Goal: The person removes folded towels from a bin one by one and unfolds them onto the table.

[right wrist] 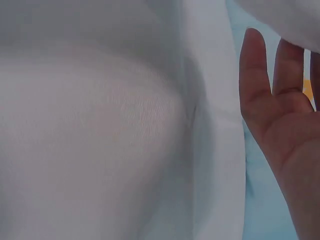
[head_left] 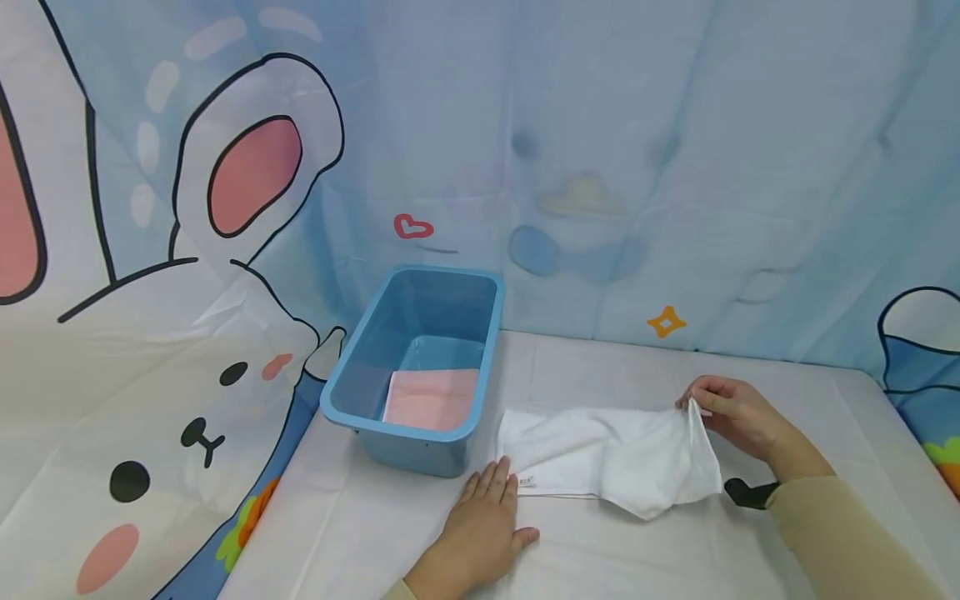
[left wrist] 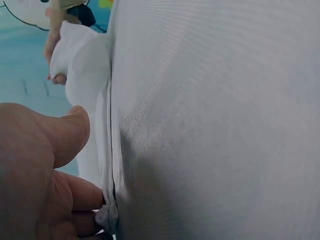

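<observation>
The white cloth (head_left: 570, 450) lies on the desk (head_left: 637, 567), just right of the blue bin, with its long axis running left to right. Its end with the small printed label (head_left: 527, 482) points left, toward the bin; the opposite end is lifted and bunched. The right hand (head_left: 742, 417) pinches that lifted end between thumb and fingers. The left hand (head_left: 480, 529) lies palm down at the labelled corner, fingers straight and close together, thumb spread away, fingertips touching the edge. Inside the blue bin (head_left: 412, 450), a pink cloth (head_left: 432, 398) lies flat, apparently folded, so that piece looks finished. The white one seems partway through: its left part is fairly flat, while the right part is loose and creased, not yet squared. A blue printed curtain (head_left: 600, 125) hangs behind.
</observation>
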Demonstrator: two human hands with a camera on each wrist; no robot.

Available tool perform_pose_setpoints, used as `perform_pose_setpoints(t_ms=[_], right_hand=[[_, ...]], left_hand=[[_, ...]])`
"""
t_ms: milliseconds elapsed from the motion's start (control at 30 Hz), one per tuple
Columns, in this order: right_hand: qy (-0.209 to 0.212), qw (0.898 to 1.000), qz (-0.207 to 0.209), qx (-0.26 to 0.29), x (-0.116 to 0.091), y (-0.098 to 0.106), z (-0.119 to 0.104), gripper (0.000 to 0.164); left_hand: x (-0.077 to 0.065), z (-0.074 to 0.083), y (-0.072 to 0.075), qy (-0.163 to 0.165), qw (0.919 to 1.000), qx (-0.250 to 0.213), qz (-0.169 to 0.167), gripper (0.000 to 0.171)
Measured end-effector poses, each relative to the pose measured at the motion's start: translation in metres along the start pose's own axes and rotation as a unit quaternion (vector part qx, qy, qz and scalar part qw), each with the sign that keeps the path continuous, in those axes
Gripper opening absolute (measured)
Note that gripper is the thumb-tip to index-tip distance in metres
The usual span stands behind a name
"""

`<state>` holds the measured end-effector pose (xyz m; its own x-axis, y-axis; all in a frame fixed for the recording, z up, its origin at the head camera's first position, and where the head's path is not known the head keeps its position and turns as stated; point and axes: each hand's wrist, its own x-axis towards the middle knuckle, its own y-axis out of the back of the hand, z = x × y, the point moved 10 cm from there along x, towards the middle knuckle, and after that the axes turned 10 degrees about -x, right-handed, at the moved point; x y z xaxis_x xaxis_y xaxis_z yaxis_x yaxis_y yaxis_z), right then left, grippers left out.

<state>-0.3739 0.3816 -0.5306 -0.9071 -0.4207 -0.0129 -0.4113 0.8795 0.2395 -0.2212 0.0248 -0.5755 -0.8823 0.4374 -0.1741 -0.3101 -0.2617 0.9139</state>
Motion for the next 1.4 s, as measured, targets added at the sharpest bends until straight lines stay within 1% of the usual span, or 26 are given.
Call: perform_pose_setpoints(t_ms=[167,367,433,467,533,567,600,667,767,800,833,933,967,1033,1100,1233,1333,1400], right_hand=[[-0.043,0.998,0.036,-0.024,-0.004,0.016,0.014,0.023],[-0.080,0.995,0.050,-0.013,-0.007,0.025,0.027,0.027],[-0.095,0.994,0.054,-0.029,-0.008,0.026,0.031,0.029],[-0.103,0.992,0.057,-0.048,-0.009,0.027,0.032,0.032],[-0.117,0.986,0.064,-0.102,-0.009,0.028,0.033,0.040],[-0.125,0.981,0.067,-0.135,-0.008,0.028,0.032,0.045],[-0.132,0.974,0.070,-0.172,-0.006,0.028,0.031,0.049],[-0.137,0.957,0.074,-0.245,-0.002,0.026,0.025,0.055],[-0.137,0.932,0.081,-0.324,0.007,0.022,0.014,0.054],[-0.131,0.927,0.081,-0.342,0.011,0.019,0.009,0.051],[-0.122,0.924,0.081,-0.354,0.015,0.017,0.005,0.048],[-0.103,0.920,0.073,-0.372,0.025,0.007,-0.004,0.043],[-0.097,0.920,0.068,-0.373,0.029,0.002,-0.006,0.042],[-0.091,0.921,0.055,-0.374,0.035,-0.006,-0.006,0.041],[-0.091,0.919,0.042,-0.381,0.040,-0.014,-0.004,0.041],[-0.095,0.912,0.024,-0.399,0.048,-0.024,0.004,0.037],[-0.096,0.908,0.020,-0.408,0.051,-0.028,0.009,0.034],[-0.099,0.907,0.018,-0.408,0.052,-0.029,0.013,0.033]], left_hand=[[0.001,0.000,-0.001,-0.002,1.0000,0.002,0.003,0.084],[0.001,0.000,-0.002,-0.007,0.9999,0.009,0.009,0.083],[0.002,0.000,-0.002,-0.006,0.9999,0.008,0.008,0.083],[0.002,0.000,-0.002,-0.006,0.9999,0.006,0.008,0.083],[0.001,0.000,-0.002,-0.005,1.0000,0.002,0.006,0.083],[0.001,0.001,-0.002,-0.004,1.0000,0.000,0.005,0.084],[0.001,0.001,-0.002,-0.003,1.0000,-0.002,0.005,0.084],[0.001,0.002,-0.002,-0.001,1.0000,-0.003,0.005,0.085],[0.000,0.004,0.001,0.009,0.9999,-0.008,0.007,0.087],[-0.002,0.005,0.002,0.012,0.9998,-0.010,0.008,0.087],[-0.003,0.007,0.003,0.014,0.9998,-0.012,0.009,0.088],[-0.007,0.015,0.007,0.020,0.9996,-0.017,0.008,0.090],[-0.009,0.018,0.009,0.021,0.9996,-0.018,0.008,0.090],[-0.012,0.025,0.011,0.022,0.9996,-0.014,0.004,0.091],[-0.014,0.032,0.011,0.025,0.9997,-0.008,-0.003,0.091],[-0.016,0.046,0.006,0.025,0.9996,0.010,-0.011,0.094],[-0.015,0.053,-0.001,0.027,0.9995,0.015,-0.008,0.096],[-0.014,0.055,-0.004,0.033,0.9994,0.013,-0.001,0.098]])
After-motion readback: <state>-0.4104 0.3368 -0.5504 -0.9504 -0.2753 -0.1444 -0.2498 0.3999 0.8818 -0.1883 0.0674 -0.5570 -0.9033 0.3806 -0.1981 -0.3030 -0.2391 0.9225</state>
